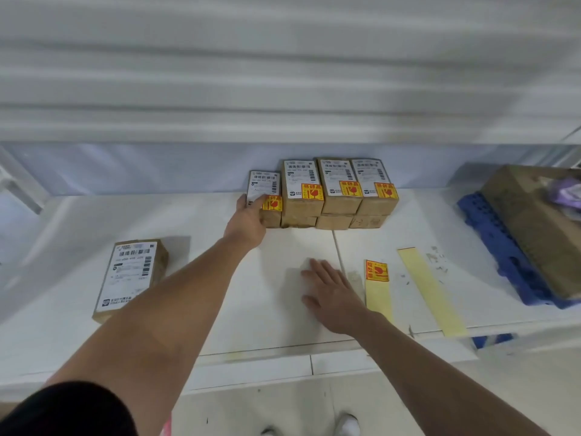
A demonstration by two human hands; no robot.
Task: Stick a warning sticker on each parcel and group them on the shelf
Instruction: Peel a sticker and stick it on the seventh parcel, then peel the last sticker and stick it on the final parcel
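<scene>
A small parcel (264, 196) is being put at the left end of the row at the back of the shelf (78, 221), so the grouping step looks to be the one in hand. The left hand (246, 220) is wrapped round the near left corner of that parcel, with the thumb on top and the fingers down its side, and the parcel is set right against the next one. The right hand (330, 294) is laid flat and spread on the shelf and nothing is held in it. Four parcels with a red and yellow sticker can be counted along the top of the row, and more boxes are seen under three of them, though how many cannot be told. One more parcel (132, 275) is lying alone near the front left, well apart from the row, and no sticker is seen on it. One last sticker (376, 271) is left on a yellow strip (379, 294) just beside the right hand, and a second strip (430, 291) next to it is bare. Next, it seems, that sticker must be peeled off, pressed on the lone parcel, and the parcel moved up to the row. A big box (534, 228) on a blue tray (490, 240) is seen at the right.
</scene>
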